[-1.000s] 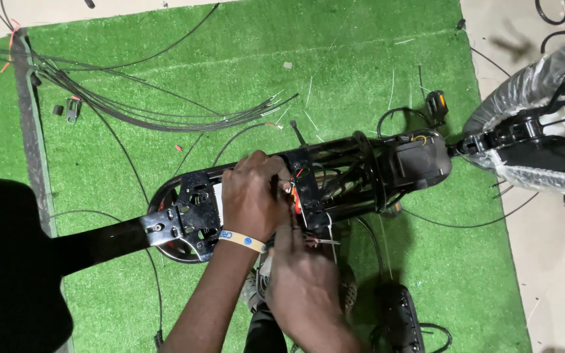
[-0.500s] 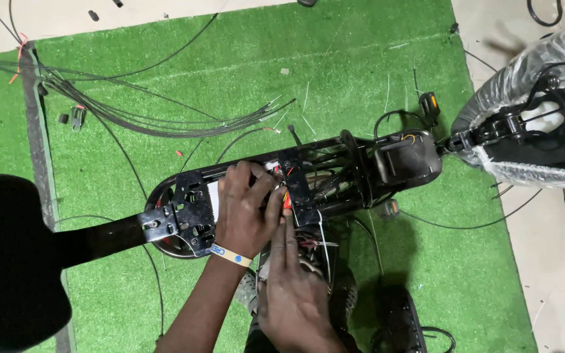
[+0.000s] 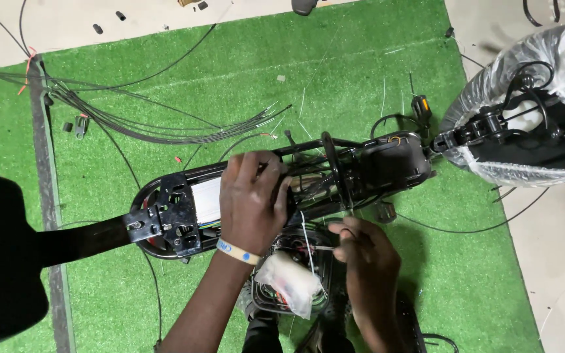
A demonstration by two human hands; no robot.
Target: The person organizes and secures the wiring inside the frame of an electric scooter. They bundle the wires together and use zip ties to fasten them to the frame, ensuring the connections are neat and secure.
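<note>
While the left hand lies flat with its fingers spread over the middle of the black scooter frame, pressing it down, the right hand sits just below the frame with its fingers pinched narrow on a thin white cable tie. The frame rests on its side on the green artificial turf mat, directly in front of the person, with its open belly of wiring facing up. Just beneath the frame, between the two hands, lies a bundle wrapped in clear plastic.

Doing this well likely calls for steady pressure from the left hand so the frame does not rock, and a slow, straight pull on the tie so that it does not snag the wires packed inside.

At the right end of the frame a wheel wrapped in plastic film hangs over the bare pale floor. Loose black cables fan across the upper left of the turf, a small orange-tipped tool lies near the frame's right end, and small fittings are scattered on the floor beyond the mat.
</note>
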